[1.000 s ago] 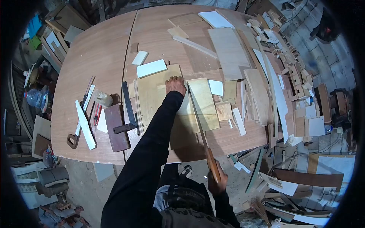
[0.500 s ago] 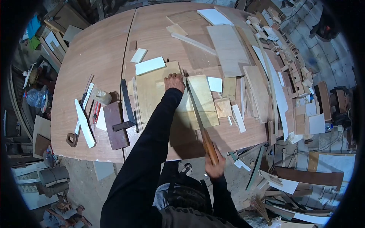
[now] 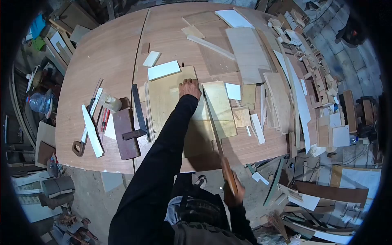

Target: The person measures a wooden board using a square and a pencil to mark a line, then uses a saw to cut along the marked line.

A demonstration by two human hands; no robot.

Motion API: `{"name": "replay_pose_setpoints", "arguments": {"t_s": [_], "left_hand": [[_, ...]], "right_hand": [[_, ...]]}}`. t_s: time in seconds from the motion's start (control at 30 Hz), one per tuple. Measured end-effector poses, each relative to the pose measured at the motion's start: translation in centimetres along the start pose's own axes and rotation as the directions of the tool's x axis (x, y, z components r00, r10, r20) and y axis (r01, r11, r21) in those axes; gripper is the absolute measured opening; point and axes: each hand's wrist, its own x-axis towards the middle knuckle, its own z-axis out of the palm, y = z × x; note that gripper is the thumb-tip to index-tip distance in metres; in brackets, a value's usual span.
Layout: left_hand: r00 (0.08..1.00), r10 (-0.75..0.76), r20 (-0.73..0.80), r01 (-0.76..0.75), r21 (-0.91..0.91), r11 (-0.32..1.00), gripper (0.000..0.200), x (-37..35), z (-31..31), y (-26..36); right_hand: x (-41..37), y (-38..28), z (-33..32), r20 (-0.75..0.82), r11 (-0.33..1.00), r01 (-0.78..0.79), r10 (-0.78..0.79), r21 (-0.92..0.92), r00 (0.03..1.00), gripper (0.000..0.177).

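My right hand (image 3: 234, 192) is wrapped round the wooden handle of a long saw (image 3: 215, 131) below the table's front edge. The saw's blade runs up and away along the gap between a yellowish board (image 3: 166, 96) and a pale board (image 3: 220, 107) to its right. At the far end of the blade, my left hand (image 3: 190, 88) presses down on the yellowish board, fingers bent and close together. A white block (image 3: 163, 70) lies across the far part of that board.
On the left of the table (image 3: 94, 53) are a black square (image 3: 139, 108), a dark red block (image 3: 125, 136), a jar (image 3: 110, 102) and a handsaw (image 3: 77, 148). Boards and offcuts fill the right side, with a small white tile (image 3: 232, 91) beside the pale board.
My right hand and the saw have drawn back toward me and slightly right. My left hand remains on the board; the whole view has shifted slightly.
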Motion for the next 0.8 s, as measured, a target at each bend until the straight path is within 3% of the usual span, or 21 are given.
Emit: {"name": "replay_pose_setpoints", "arguments": {"t_s": [0.03, 0.1, 0.17, 0.3, 0.37, 0.43, 0.47, 0.5, 0.6, 0.63, 0.7, 0.73, 0.77, 0.8], "left_hand": [[0.999, -0.005, -0.048, 0.004, -0.010, 1.000, 0.020, 0.0, 0.1, -0.3], [0.995, 0.011, -0.096, -0.014, -0.028, 1.000, 0.020, 0.4, -0.1, 0.2], [0.998, 0.048, -0.032, -0.047, 0.013, 0.999, 0.020, -0.2, -0.3, -0.1], [1.000, 0.008, -0.026, -0.009, -0.054, 0.998, 0.020, -0.2, -0.8, 0.2], [1.000, 0.002, -0.022, -0.002, -0.011, 1.000, 0.019, 0.0, -1.1, 0.2], [0.996, -0.004, -0.091, 0.000, -0.039, 0.999, 0.018, -0.2, 0.0, 0.2], [0.999, 0.010, -0.051, -0.011, -0.018, 1.000, 0.017, 0.0, 0.1, 0.0], [0.999, 0.008, -0.051, -0.009, -0.017, 1.000, 0.017, -0.3, 0.3, 0.0], [1.000, -0.007, -0.018, 0.006, -0.005, 1.000, 0.017, 0.3, 0.2, 0.1], [1.000, -0.008, -0.011, 0.008, -0.013, 1.000, 0.018, 0.1, -0.1, 0.3], [1.000, -0.018, -0.013, 0.018, -0.008, 1.000, 0.018, 0.2, -0.5, -0.2], [1.000, -0.018, -0.009, 0.018, -0.012, 1.000, 0.019, 0.1, -0.5, -0.2], [1.000, -0.017, -0.005, 0.017, -0.023, 1.000, 0.020, 0.0, -0.3, 0.2], [1.000, -0.013, -0.008, 0.013, -0.027, 1.000, 0.020, 0.2, -0.2, 0.5]], "right_hand": [[-0.4, 0.1, 0.0, -0.085, 0.993, 0.112, -0.110, 0.021, 0.990, 0.047], [1.8, 0.4, 0.5, -0.014, 0.996, 0.061, -0.060, 0.063, 0.998, 0.046], [4.5, 0.0, 1.9, 0.033, 0.999, -0.033, 0.032, 0.039, 0.999, 0.043], [-1.6, 2.0, 0.1, -0.017, 0.998, 0.046, -0.047, -0.044, 0.999, 0.044], [-1.3, 0.0, -1.1, 0.021, 0.992, 0.096, -0.095, -0.079, 0.995, 0.048], [0.3, -0.1, -0.3, 0.063, 0.997, -0.078, 0.077, 0.009, 0.995, 0.050], [2.3, 0.8, 1.0, 0.004, 0.996, 0.078, -0.078, 0.042, 0.997, 0.052], [2.3, 0.7, 0.8, 0.007, 0.996, 0.078, -0.079, 0.043, 0.997, 0.052], [0.0, 2.0, 0.1, 0.127, 0.974, -0.219, 0.210, 0.061, 0.969, 0.054], [-2.1, 2.4, -0.5, 0.132, 0.974, -0.220, 0.212, 0.053, 0.968, 0.054], [-3.1, 0.7, -1.1, 0.030, 0.951, 0.095, -0.090, -0.293, 0.995, 0.053], [-2.4, 0.4, -0.7, -0.048, 0.999, 0.022, -0.020, 0.038, 0.999, 0.043], [-1.2, 0.9, -0.3, 0.040, 0.977, -0.194, 0.191, 0.086, 0.981, 0.050], [-1.1, 1.0, -0.5, 0.034, 0.978, -0.192, 0.190, 0.084, 0.981, 0.050]]}}
